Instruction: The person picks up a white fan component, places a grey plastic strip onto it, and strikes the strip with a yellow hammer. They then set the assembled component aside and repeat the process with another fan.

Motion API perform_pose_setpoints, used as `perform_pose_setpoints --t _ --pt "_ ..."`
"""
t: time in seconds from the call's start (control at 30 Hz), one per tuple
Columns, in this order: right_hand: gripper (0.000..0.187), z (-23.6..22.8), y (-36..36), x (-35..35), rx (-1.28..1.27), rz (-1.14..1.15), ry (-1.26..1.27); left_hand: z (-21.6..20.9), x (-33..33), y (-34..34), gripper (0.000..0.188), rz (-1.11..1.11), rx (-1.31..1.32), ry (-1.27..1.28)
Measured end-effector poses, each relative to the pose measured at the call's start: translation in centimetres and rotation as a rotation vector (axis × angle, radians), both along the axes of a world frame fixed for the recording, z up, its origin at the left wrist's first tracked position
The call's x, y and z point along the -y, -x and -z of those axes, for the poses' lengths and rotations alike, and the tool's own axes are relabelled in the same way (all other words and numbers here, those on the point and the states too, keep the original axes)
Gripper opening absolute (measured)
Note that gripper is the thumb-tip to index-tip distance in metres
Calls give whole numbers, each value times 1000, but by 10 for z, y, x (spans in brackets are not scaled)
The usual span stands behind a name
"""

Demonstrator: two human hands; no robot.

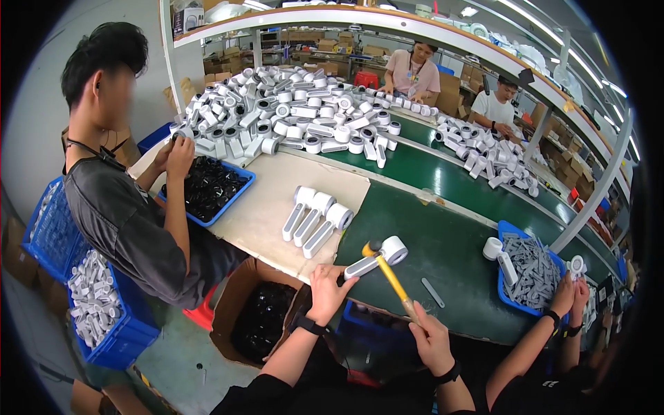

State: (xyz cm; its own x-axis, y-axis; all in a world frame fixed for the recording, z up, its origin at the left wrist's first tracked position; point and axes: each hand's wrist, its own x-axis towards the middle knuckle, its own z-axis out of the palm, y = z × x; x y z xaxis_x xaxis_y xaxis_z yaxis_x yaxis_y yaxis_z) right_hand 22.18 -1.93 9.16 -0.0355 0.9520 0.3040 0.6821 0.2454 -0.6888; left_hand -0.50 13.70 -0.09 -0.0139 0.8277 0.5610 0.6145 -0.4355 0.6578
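Note:
My left hand [326,292] grips the handle end of a white handheld device [393,250] with a round head and a grey-faced handle, perhaps a small fan. It lies on the green tabletop near the front edge. My right hand [434,337] is closed around the handle of a mallet [393,278], which is yellow with a black head. The mallet's head is over the device's handle; whether they touch I cannot tell. A loose grey strip [434,292] lies to the right. Three similar white devices [318,216] rest side by side on the beige sheet [259,225] to the left.
A large pile of white devices [297,111] covers the far left. A co-worker [131,166] sits left beside a blue tray [225,207] of black parts. On the right, another person's hands [570,297] are by a blue tray [508,299] of grey strips. A cardboard box [232,304] stands below.

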Motion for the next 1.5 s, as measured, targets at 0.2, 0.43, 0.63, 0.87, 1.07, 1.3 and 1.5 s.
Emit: perform_pose_setpoints --t 0.2,0.43,0.63,0.87,1.07,1.3,1.5 --pt "50 -3 10 -1 99 -110 85 4 -3 7 28 19 9 -26" --pt "50 0 16 -4 143 -123 -26 5 -3 4 29 4 6 -31" --pt "49 1 16 5 29 -57 -66 0 -1 3 27 28 33 -12" --pt "51 11 8 5 8 -48 -88 2 1 0 26 16 58 -9" --pt "50 10 2 5 32 -18 1 2 1 2 27 14 33 17" --pt "50 21 -13 -3 21 23 -46 1 -1 0 25 7 29 13" --pt "51 26 -15 -16 52 71 -89 0 0 2 25 -1 18 -4"
